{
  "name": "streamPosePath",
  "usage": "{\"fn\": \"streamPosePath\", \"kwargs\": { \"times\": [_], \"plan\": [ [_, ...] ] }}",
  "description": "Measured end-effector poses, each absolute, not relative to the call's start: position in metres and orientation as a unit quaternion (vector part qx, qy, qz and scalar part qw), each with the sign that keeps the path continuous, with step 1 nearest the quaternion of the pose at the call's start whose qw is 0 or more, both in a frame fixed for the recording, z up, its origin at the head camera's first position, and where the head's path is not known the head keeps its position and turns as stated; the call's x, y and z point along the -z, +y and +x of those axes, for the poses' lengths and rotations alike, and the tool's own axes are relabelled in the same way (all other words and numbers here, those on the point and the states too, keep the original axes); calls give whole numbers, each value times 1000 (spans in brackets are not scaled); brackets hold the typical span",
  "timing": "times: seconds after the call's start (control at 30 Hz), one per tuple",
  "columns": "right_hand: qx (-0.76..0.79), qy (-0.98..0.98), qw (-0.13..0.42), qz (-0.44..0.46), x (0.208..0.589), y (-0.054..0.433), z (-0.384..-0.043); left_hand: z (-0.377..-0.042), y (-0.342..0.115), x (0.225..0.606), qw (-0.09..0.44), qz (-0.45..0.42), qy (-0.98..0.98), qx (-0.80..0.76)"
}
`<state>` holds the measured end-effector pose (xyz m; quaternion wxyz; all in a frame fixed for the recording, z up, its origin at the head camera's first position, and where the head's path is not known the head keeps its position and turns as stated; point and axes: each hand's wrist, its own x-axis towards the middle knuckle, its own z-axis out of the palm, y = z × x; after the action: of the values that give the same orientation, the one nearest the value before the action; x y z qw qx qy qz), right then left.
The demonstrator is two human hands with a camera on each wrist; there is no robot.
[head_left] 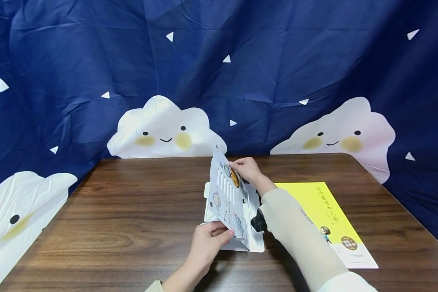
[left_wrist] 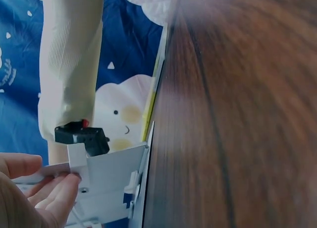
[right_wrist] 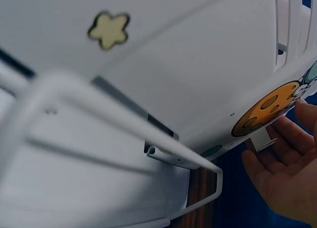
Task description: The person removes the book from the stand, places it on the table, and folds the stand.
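A white folding book stand (head_left: 222,202), printed with planets and "Tiny universe", is on the wooden table with its panel tilted up over a flat base (head_left: 254,240). My left hand (head_left: 207,244) pinches the panel's near lower edge between thumb and fingers. At the far upper edge, my right hand (head_left: 247,168) grips the panel beside the orange planet print (right_wrist: 267,109). A white wire support (right_wrist: 148,134) shows beneath the panel in the right wrist view. From the left wrist, the fingers (left_wrist: 57,196) hold a small white lip of the stand.
To the right of the stand lies a yellow book (head_left: 310,198), partly covered by the right sleeve (head_left: 299,227). A black wrist camera (head_left: 258,221) sits on the right wrist, close over the base. A dark blue curtain (head_left: 248,81) with clouds hangs behind the table (head_left: 138,202).
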<state>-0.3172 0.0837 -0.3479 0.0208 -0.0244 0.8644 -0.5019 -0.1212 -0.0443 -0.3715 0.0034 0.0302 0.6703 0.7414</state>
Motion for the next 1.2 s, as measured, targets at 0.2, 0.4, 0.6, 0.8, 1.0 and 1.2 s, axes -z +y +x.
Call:
{"fn": "streamPosePath", "kwargs": {
  "times": [0.2, 0.4, 0.6, 0.8, 1.0, 1.2],
  "plan": [
    [501, 865, 21, -35, 347, 82, -319, -121, -38, 372, -3, 33, 670, -742],
    [505, 862, 28, -39, 346, 80, -319, -122, -36, 373, 3, 31, 666, -746],
    [514, 856, 37, -37, 346, 78, -320, -122, -34, 372, 1, 38, 666, -745],
    [517, 854, 42, -36, 347, 77, -320, -123, -31, 372, 1, 48, 663, -747],
    [518, 854, 39, -32, 348, 76, -321, -124, -29, 373, 6, 43, 663, -748],
    [519, 853, 37, -34, 349, 77, -322, -125, -30, 373, 6, 44, 666, -745]
  ]
}}
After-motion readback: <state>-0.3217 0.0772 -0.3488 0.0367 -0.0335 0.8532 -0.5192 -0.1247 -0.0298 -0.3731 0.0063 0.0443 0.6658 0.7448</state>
